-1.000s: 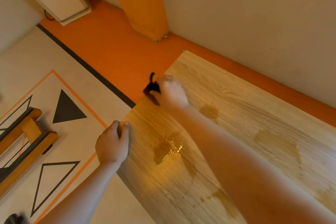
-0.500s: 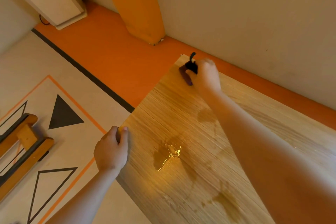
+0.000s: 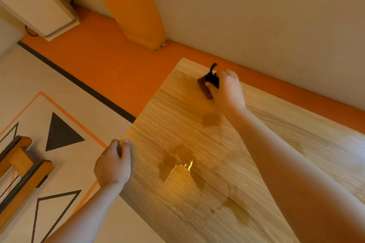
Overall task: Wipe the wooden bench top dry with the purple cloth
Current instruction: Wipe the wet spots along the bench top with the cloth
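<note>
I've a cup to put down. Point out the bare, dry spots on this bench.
Driest: the bench top end strip between the left hand gripping its corner and the purple cloth in the right hand. Crowded: the middle, with a puddle, damp smears and the right forearm across it.

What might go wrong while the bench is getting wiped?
The purple cloth is bunched small in the right hand, so it may smear water rather than soak it up. The shiny puddle sits near the bench top edge that the left hand grips; a sweep might push it onto the floor.
</note>
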`<state>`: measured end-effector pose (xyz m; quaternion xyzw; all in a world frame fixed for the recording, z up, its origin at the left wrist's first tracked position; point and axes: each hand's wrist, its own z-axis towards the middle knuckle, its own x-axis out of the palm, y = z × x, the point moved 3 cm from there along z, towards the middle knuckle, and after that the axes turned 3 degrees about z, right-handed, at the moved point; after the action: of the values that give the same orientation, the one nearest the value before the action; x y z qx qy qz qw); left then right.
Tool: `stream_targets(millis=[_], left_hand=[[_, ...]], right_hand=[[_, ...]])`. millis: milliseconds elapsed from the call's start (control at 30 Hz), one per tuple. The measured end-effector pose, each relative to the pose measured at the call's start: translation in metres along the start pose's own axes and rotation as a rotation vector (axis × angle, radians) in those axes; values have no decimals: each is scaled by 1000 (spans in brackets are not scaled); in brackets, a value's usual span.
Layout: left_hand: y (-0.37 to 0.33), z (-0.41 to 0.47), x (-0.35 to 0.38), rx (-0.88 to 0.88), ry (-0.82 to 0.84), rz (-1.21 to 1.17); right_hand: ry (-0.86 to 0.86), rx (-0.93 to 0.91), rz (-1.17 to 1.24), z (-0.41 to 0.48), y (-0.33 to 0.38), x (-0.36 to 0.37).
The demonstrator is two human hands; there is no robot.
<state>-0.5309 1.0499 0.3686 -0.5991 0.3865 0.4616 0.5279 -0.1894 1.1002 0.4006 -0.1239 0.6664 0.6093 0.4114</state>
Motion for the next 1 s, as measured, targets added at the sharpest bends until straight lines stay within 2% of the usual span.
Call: stream_targets(millis=[100, 167, 233, 333, 400, 467, 600, 667, 867, 933, 1000], left_hand=[[-2, -1, -1, -3, -2, -6], [-2, -2, -2, 3, -5, -7], [-1, -1, -2, -10, -4, -5], [-1, -1, -2, -24, 1, 9], [-2, -1, -3, -25, 8, 15], [-3, -1, -3, -24, 15, 15], [-2, -1, -2, -35, 2, 25], [-2, -1, -2, -40, -2, 43], [-3, -1, -3, -34, 2, 33], [-4, -1, -3, -34, 5, 31], [-5, -1, -3, -30, 4, 24]], right_hand=[[-159, 195, 4, 8, -46, -44], [-228, 273, 13, 2, -52, -49], [-195, 228, 25, -8, -32, -29], [-2, 37, 41, -30, 13, 17], [56, -34, 14, -34, 22, 23], [34, 3, 17, -28, 6, 5], [-122, 178, 15, -20, -45, -47], [-153, 204, 5, -28, -41, -46], [140, -73, 17, -86, 28, 27], [148, -96, 1, -84, 24, 22], [79, -30, 0, -69, 1, 0]])
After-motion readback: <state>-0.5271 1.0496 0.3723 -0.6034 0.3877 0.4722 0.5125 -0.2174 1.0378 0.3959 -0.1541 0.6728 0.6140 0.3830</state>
